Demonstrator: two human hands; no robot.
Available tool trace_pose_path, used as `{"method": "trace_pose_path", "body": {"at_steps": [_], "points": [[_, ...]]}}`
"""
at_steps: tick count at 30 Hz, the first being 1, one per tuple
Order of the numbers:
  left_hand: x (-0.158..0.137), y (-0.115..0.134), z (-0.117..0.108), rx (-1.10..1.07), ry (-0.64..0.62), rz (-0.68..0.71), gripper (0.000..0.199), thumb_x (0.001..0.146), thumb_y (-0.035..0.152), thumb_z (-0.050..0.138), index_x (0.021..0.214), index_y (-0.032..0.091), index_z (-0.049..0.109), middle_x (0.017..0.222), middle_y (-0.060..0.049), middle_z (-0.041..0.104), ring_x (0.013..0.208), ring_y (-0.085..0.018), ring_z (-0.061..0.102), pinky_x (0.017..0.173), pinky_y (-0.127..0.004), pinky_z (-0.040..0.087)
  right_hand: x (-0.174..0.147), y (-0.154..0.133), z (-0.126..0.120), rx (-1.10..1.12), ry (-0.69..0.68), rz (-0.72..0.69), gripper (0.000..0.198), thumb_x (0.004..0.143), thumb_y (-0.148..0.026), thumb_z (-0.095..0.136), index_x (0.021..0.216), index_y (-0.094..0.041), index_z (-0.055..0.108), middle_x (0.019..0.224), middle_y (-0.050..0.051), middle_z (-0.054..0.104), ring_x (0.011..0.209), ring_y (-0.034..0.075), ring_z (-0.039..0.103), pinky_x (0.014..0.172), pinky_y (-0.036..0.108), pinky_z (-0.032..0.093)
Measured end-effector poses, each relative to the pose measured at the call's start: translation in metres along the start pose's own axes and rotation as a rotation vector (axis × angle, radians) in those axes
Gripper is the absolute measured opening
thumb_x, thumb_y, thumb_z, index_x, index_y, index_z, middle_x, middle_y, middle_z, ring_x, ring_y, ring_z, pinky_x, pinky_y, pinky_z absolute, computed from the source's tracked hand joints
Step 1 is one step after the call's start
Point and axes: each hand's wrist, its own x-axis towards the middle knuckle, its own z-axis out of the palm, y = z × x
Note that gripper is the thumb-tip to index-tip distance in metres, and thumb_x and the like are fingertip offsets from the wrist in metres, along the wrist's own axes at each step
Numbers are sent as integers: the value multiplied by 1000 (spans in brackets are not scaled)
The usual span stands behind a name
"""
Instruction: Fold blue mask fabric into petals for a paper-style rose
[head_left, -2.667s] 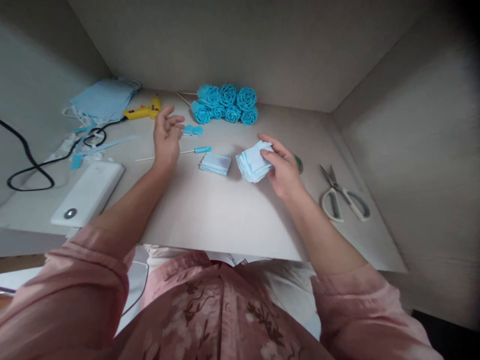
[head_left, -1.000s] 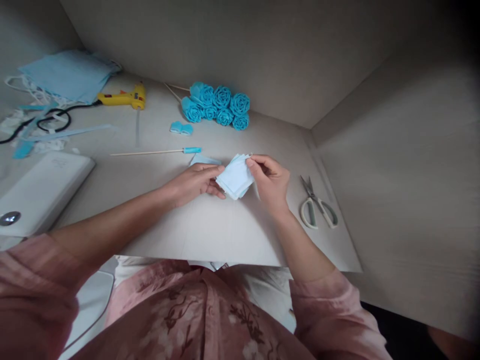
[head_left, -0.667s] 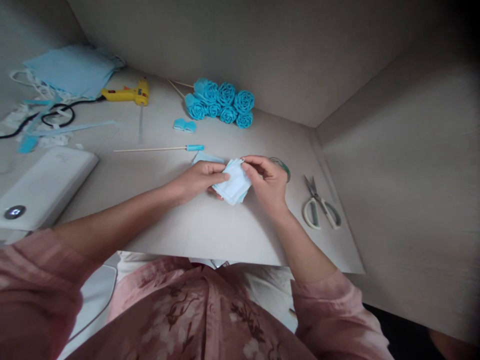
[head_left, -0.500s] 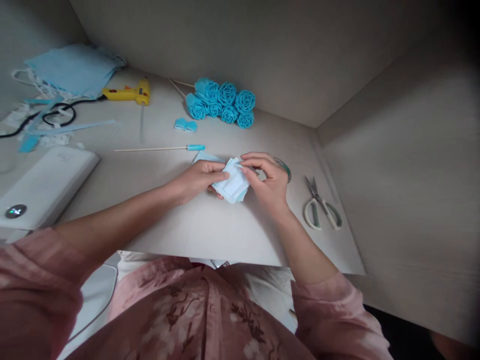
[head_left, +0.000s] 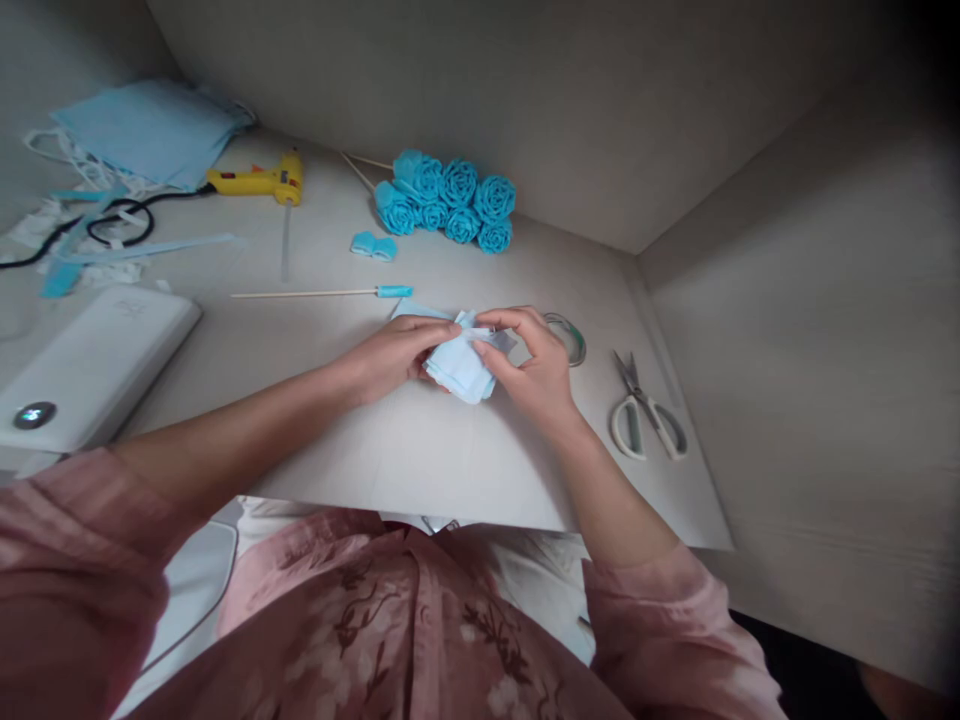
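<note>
Between both hands is a small stack of pale blue and white fabric pieces (head_left: 463, 368), cut from what looks like face mask material. My left hand (head_left: 401, 355) is closed on its left side, thumb on top and fingers underneath. With thumb and index finger, my right hand (head_left: 531, 360) pinches the upper right edge of the top layer, which is lifted and creased. Another pale blue piece (head_left: 409, 309) lies on the table just behind my left hand. Beyond it rests a thin stick (head_left: 315, 294) with a blue wrapped tip.
Blue fabric roses (head_left: 459, 205) lie at the back, near a blue folded piece (head_left: 373, 247). A yellow glue gun (head_left: 259, 182), a stack of face masks (head_left: 146, 130) and a white power bank (head_left: 101, 365) are left. A tape roll (head_left: 568, 340) and scissors (head_left: 643, 410) lie right.
My right thumb and index finger have drawn up the top layer's edge, and my left thumb has shifted upward on the stack. The whole view has moved slightly.
</note>
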Motion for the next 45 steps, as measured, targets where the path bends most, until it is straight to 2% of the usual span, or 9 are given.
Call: {"method": "trace_pose_path", "body": {"at_steps": [8, 13, 17, 20, 23, 27, 30, 38, 45], "points": [[0, -1, -2, 11, -36, -6, 19, 76, 30, 69, 77, 13, 63, 69, -1, 56, 60, -11, 52, 59, -26, 44, 4, 7, -3, 53, -58, -180, 15, 88, -19, 63, 91, -28, 75, 92, 0, 74, 90, 19, 65, 88, 40, 47], [1, -1, -2, 24, -29, -10, 16, 76, 26, 67, 69, 14, 58, 63, 1, 52, 56, -10, 49, 56, -24, 43, 6, 2, -8, 166, -135, -147, 13, 88, -24, 64, 88, -30, 75, 105, 0, 75, 106, 22, 64, 99, 46, 47], [5, -6, -7, 70, 36, 28, 15, 82, 28, 61, 75, 15, 59, 63, 2, 52, 55, -10, 51, 55, -23, 42, 7, 0, -16, 397, -79, -95, 4, 86, -31, 69, 87, -31, 74, 103, 0, 76, 110, 23, 66, 101, 49, 48], [5, -8, -8, 115, 61, 61, 17, 85, 30, 58, 77, 16, 58, 64, 2, 53, 55, -10, 51, 54, -21, 40, 5, 5, -23, 647, -38, -53, 7, 83, -38, 74, 85, -32, 73, 81, -2, 74, 83, 19, 70, 81, 40, 56], [3, -5, -4, 179, 70, 85, 19, 86, 31, 57, 75, 16, 56, 62, 3, 50, 54, -8, 47, 53, -20, 36, 2, 10, -28, 756, -94, 43, 17, 77, -46, 78, 83, -31, 73, 68, -3, 70, 60, 14, 64, 57, 29, 53], [-1, -1, 1, 308, 80, 150, 25, 87, 32, 55, 69, 16, 52, 60, 4, 44, 54, -7, 40, 53, -20, 31, -1, 4, -19, 576, -156, 287, 28, 73, -43, 81, 96, -29, 74, 81, -1, 74, 68, 14, 67, 59, 27, 52], [-2, -1, 0, 379, 81, 185, 28, 86, 36, 55, 66, 16, 50, 59, 5, 41, 55, -8, 38, 52, -21, 28, -1, -5, -6, 478, -135, 353, 21, 77, -36, 77, 94, -26, 73, 82, -2, 74, 71, 13, 67, 61, 25, 52], [1, -5, -1, 330, 40, 137, 25, 83, 40, 57, 73, 16, 57, 65, 3, 48, 59, -9, 46, 54, -20, 37, 1, -10, 8, 247, 40, 229, 2, 80, -24, 73, 79, -22, 72, 83, 0, 71, 75, 13, 63, 60, 24, 45], [0, -7, -3, 302, 20, 135, 25, 80, 40, 61, 75, 16, 63, 68, 1, 55, 62, -10, 50, 57, -21, 42, 0, -7, 10, 207, 82, 212, 3, 82, -24, 71, 85, -24, 72, 83, 0, 68, 80, 14, 61, 77, 30, 51]]}}
